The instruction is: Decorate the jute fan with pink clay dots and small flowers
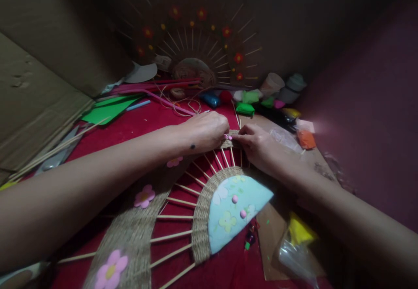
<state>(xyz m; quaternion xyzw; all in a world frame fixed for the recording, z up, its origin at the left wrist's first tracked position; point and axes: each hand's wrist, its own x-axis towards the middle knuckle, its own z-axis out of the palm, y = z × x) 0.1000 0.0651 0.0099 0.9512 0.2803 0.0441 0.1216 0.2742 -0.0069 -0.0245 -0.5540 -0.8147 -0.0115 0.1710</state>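
Observation:
A fan-shaped weaving of sticks and twine (133, 223) lies on the red cloth, with a light blue half-circle panel (228, 219) at its centre. Pink clay flowers (111, 270) with yellow middles sit along its outer woven band. At the band's far part, my left hand (209, 130) is closed, its fingertips at small pink clay petals (230, 138). From the other side my right hand (259, 145) pinches at these petals, its index finger pointing left. Two pink clay balls (243, 213) rest on the blue panel. My left hand's fingers are partly hidden.
A finished-looking fan with red flowers (201, 14) stands at the back. Several clay packets (244, 109), a cup (273, 83) and twine (178, 92) lie behind my hands. Green paper (109, 109) and scissors (55, 160) are left; a yellow clay packet (301, 230) is right.

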